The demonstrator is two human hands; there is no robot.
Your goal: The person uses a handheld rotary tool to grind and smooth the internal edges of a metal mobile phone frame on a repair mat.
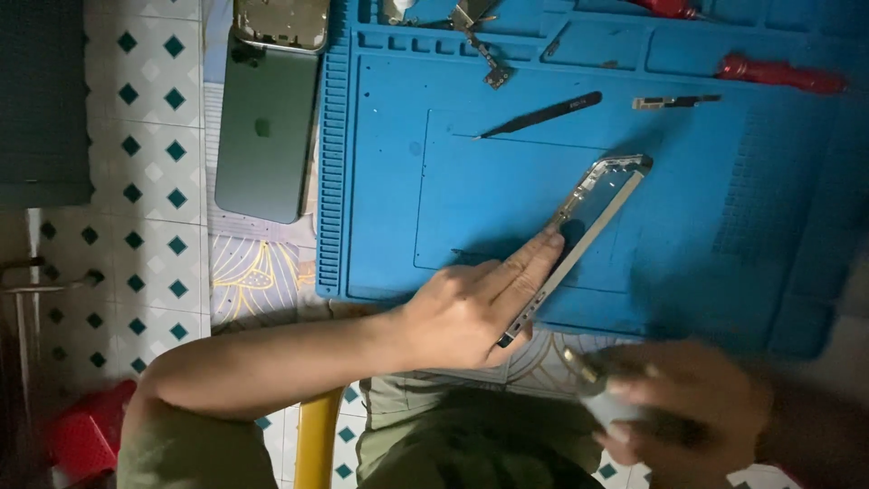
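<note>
Blue work mat (pixel 724 199) carries the job. Phone frame (pixel 579 231) lies bare and stripped on it, nothing refitted; your left hand (pixel 471 308) pins its edge. Right hand (pixel 674 412) blurred, fingers wrapped round a small grey object (pixel 602 394). Tweezers (pixel 543 115) idle.

Blurred right hand (pixel 688 407), grasped object unclear

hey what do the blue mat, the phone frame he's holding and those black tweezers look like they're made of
Blue mat: probably silicone or soft rubber, matte, with moulded ridges and trays. Phone frame, held by the left hand: looks like metal, silvery with glinting edges. Black tweezers: likely coated metal, dull dark finish, fine point.
</note>
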